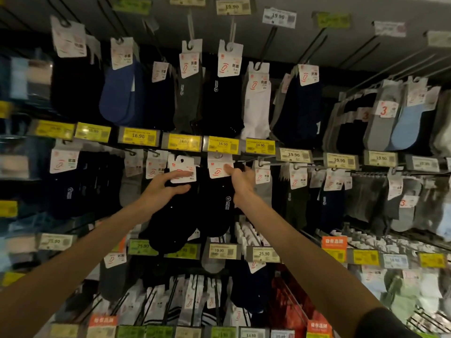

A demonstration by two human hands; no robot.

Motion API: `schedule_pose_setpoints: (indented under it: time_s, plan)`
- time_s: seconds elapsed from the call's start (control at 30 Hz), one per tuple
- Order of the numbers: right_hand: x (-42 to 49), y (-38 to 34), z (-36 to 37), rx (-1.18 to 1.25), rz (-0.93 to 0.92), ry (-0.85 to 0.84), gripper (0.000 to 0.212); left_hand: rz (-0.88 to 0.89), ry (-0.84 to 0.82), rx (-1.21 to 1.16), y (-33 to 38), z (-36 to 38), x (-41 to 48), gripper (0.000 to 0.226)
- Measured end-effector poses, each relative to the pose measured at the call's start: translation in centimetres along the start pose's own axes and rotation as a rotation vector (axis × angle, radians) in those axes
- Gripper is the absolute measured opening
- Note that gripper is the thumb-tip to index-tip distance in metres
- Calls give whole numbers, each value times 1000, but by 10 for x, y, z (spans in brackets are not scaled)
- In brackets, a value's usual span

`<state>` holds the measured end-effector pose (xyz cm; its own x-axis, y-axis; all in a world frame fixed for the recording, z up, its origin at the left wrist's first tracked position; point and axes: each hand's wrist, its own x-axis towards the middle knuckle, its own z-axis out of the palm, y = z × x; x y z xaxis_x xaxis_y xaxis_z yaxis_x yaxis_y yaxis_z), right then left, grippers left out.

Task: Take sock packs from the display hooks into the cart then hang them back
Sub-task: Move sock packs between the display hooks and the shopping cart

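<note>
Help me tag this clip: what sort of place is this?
Most likely a shop's sock aisle: sock packs hang from display hooks, and yellow price tags line the rails between rows.

Bare forearms (73, 259), and a dark sleeve (385, 323) (short, black-looking) covers the right upper arm.

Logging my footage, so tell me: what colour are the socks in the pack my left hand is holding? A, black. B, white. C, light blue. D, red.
A: the left hand grips a sock pack whose socks are black under a white card; the right hand pinches the neighbouring pack.
</note>
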<state>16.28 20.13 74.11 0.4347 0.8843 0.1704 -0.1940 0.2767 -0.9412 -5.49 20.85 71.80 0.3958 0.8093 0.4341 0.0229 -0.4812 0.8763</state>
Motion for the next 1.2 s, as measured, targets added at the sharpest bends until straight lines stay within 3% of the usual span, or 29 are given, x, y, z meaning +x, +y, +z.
schedule_pose_setpoints:
  time_s: [0.13, 0.33, 0.47, 0.53, 0.67, 0.73, 0.9, 0.97, 1.07, 1.13, 1.2]
  plan:
    - [16, 7, 7, -31, 15, 57, 21, 23, 33, 40, -2, -4, 3, 33]
    - [47, 16, 13, -118, 2, 101, 56, 11, 61, 117, -6, -9, 10, 35]
    - [63, 21, 14, -247, -74, 171, 47, -8, 72, 64, -11, -11, 13, 41]
    - [78, 27, 17, -285, -90, 182, 35, -20, 93, 43, -13, -12, 15, 56]
    - [115, 45, 25, -443, -1, 144, 54, -13, 75, 14, -23, -12, 20, 107]
    - [123, 51, 26, -484, 34, 131, 59, -45, 83, -22, -25, -8, 22, 117]
    - [87, 56, 23, -642, -64, 187, 60, -21, 138, -38, -32, 12, 22, 85]
    - [70, 60, 17, -542, -133, 117, 48, -26, 175, -76, -37, 19, 20, 80]
    - [39, 64, 11, -221, -65, -45, 32, -44, 203, -156, -42, 30, 14, 80]
    - [19, 66, 8, -171, -23, -191, 40, -38, 217, -160, -44, 37, 11, 83]
    - [4, 68, 9, -180, 58, -334, 68, -9, 196, -133, -45, 45, 10, 84]
